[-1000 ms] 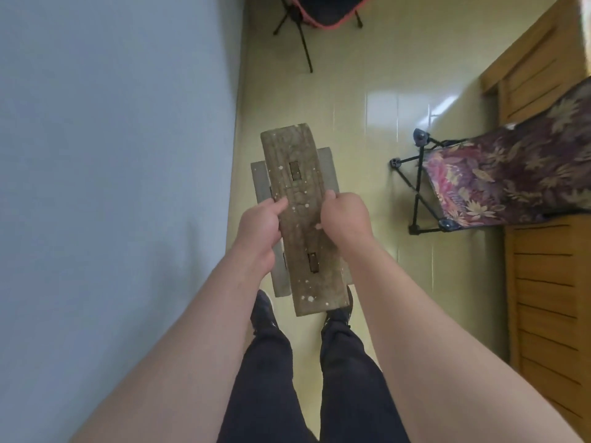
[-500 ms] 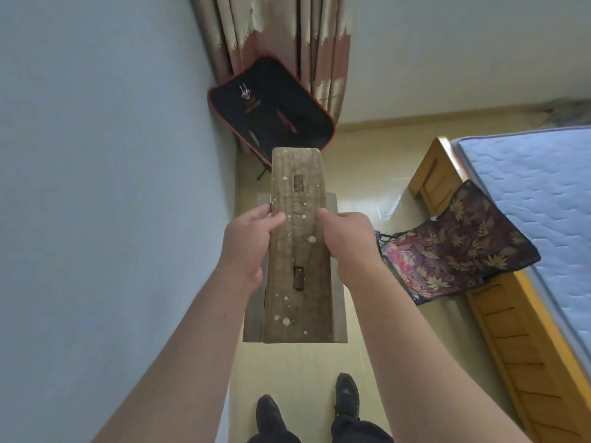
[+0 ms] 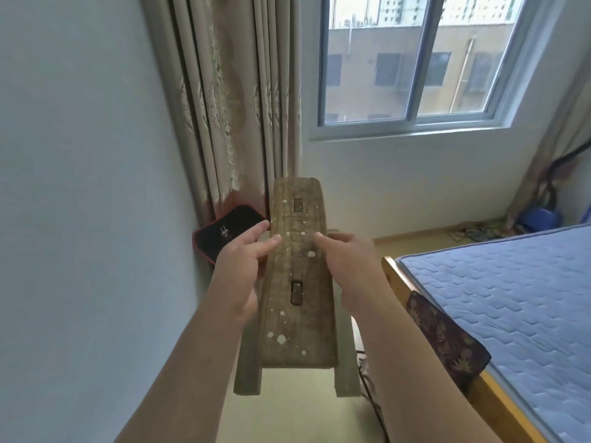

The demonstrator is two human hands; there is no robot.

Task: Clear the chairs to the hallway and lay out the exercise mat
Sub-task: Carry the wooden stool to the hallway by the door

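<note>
I hold a worn wooden stool (image 3: 299,302), paint-speckled with two slots in its seat, up in front of me. My left hand (image 3: 244,266) grips its left edge and my right hand (image 3: 350,266) grips its right edge, fingers over the seat. Its legs hang below the seat. A black folding chair with red trim (image 3: 225,233) stands in the far corner against the curtain, partly hidden by my left hand. A flowery folding chair (image 3: 447,340) leans at the bed's near corner. No mat is in sight.
A bare wall (image 3: 80,219) runs close along my left. A bed with a blue mattress (image 3: 511,302) and wooden frame fills the right. Curtain (image 3: 236,107) and window (image 3: 412,59) are ahead. Cables (image 3: 473,233) lie on the floor by the far wall.
My view has tilted up from the floor to the window and curtain. The stool stays between both hands, now raised higher; my feet have dropped out of sight.
</note>
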